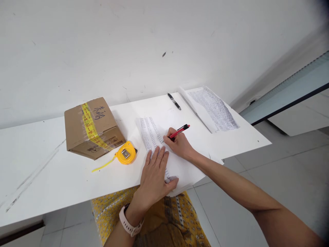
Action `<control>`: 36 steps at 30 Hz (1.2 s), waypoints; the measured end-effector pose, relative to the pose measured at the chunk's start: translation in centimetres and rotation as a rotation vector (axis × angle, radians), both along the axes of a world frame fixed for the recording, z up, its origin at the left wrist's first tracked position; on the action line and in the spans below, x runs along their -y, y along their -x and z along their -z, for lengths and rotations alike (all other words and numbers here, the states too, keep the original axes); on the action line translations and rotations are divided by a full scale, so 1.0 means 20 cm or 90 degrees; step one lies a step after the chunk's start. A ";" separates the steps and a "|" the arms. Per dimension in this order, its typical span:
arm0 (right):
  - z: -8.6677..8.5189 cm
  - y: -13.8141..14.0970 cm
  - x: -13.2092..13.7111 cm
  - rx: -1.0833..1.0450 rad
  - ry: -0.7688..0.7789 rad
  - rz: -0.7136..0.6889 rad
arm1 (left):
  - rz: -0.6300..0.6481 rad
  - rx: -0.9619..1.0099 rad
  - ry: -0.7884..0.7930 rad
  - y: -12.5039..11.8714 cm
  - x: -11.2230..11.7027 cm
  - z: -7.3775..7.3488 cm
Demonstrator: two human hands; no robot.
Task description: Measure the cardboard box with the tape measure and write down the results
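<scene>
A red and black pen point(179, 132) is gripped in my right hand point(178, 143), its lower end down at the sheet of paper point(185, 171). Columns of small handwriting run down the left part of that sheet. My left hand point(156, 173) lies flat across the paper with the fingers spread, covering some of the writing. The pen's tip is hidden by my right fingers. Left of my left hand sits a yellow tape measure point(125, 153) with a yellow wrist strap.
Behind the tape measure stands a taped cardboard box point(89, 127). A black pen point(174, 101) lies near the wall, beside densely written papers point(213, 108) at the back right. The white table point(59, 178) ends at its front and right edges.
</scene>
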State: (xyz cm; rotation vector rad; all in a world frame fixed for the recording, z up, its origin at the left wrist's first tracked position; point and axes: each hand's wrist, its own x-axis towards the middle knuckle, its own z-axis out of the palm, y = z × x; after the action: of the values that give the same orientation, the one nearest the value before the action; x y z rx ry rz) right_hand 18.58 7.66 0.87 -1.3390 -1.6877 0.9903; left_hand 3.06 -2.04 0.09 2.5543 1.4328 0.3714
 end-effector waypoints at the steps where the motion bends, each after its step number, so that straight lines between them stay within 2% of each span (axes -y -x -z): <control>1: 0.00 0.00 0.00 0.000 0.000 0.002 | -0.001 0.001 0.000 0.00 0.00 0.00; 17: 0.01 0.00 -0.01 0.000 -0.009 0.015 | 0.003 0.018 -0.008 0.00 0.00 0.02; 20: 0.02 -0.01 -0.02 -0.016 -0.041 0.059 | 0.007 0.063 -0.018 0.00 0.00 0.02; 22: 0.03 -0.03 -0.03 -0.024 -0.097 0.087 | 0.004 0.140 -0.042 0.02 0.01 0.00; 24: 0.04 -0.05 -0.03 0.006 -0.179 0.086 | -0.043 0.243 -0.109 0.07 0.03 -0.03; 26: 0.05 -0.06 -0.04 0.088 -0.256 0.060 | -0.145 0.317 -0.227 0.15 0.05 -0.07; 28: 0.08 -0.06 -0.04 0.204 -0.295 0.046 | -0.264 0.307 -0.329 0.25 0.05 -0.09; 29: 0.09 -0.05 -0.04 0.259 -0.301 0.049 | -0.313 0.274 -0.347 0.30 0.04 -0.09; 31: 0.12 -0.04 -0.05 0.329 -0.308 0.069 | -0.375 0.193 -0.307 0.38 0.02 -0.08; 33: 0.14 -0.03 -0.06 0.335 -0.323 0.086 | -0.398 0.147 -0.210 0.43 -0.02 -0.07; 36: 0.12 -0.02 -0.05 0.291 -0.361 0.117 | -0.423 0.200 -0.095 0.44 -0.03 -0.08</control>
State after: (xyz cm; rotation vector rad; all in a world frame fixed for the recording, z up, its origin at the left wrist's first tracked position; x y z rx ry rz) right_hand 19.06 8.58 -1.53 -1.3472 -1.9331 0.0683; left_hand -5.70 -1.52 1.76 1.9164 2.1368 0.9519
